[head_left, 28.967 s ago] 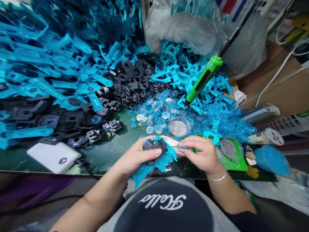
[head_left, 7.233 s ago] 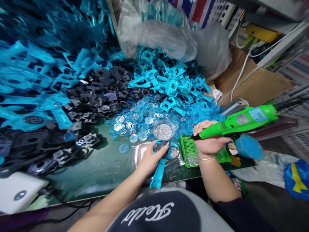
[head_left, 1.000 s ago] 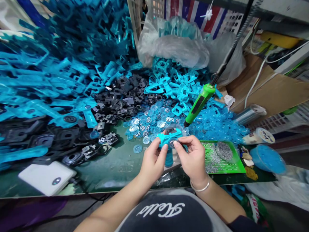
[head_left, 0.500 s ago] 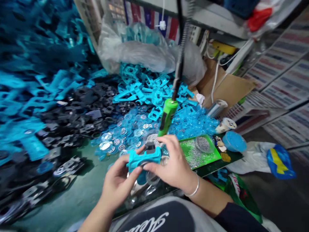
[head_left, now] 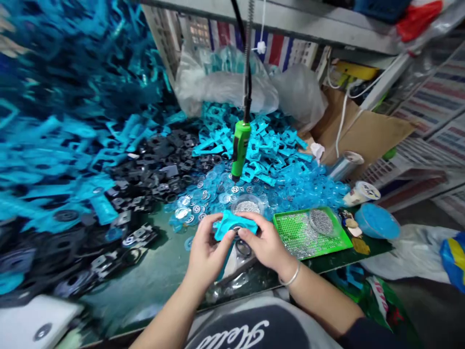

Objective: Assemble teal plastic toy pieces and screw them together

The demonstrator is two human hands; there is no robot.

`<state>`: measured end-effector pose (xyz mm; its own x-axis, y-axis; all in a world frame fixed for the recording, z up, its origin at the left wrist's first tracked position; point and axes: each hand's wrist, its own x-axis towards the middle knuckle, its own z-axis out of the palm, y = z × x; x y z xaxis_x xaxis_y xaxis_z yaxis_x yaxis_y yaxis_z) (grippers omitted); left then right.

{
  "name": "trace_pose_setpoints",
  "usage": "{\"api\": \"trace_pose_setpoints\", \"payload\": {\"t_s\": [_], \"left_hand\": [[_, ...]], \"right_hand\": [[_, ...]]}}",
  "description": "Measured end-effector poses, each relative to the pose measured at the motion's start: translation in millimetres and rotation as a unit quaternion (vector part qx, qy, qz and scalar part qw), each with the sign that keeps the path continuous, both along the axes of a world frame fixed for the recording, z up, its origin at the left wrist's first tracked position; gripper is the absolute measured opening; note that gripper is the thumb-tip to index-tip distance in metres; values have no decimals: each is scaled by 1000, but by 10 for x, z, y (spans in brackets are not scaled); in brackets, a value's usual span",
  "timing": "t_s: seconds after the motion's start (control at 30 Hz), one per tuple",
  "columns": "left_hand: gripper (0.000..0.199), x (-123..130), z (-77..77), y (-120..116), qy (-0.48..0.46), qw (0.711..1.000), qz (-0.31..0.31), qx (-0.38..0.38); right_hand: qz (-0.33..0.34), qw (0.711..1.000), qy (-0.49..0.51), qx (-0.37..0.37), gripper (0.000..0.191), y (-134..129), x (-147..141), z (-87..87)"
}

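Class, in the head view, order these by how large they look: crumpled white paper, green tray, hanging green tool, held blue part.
1. Green tray
2. Held blue part and hanging green tool: too alike to rank, as fingers cover some of the part and it looks nearer the camera
3. Crumpled white paper
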<state>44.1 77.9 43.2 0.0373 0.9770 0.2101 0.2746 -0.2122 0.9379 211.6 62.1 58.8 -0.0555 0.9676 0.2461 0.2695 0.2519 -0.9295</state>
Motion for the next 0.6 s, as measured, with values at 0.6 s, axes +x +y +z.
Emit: {"api": "trace_pose_setpoints", "payload": {"t_s": [0.6], "left_hand": [[60,-95,38,-213,-100,982,-65,-144]], "right_hand": [[72,988,-135,-25,47,15,-11,-3]]}}
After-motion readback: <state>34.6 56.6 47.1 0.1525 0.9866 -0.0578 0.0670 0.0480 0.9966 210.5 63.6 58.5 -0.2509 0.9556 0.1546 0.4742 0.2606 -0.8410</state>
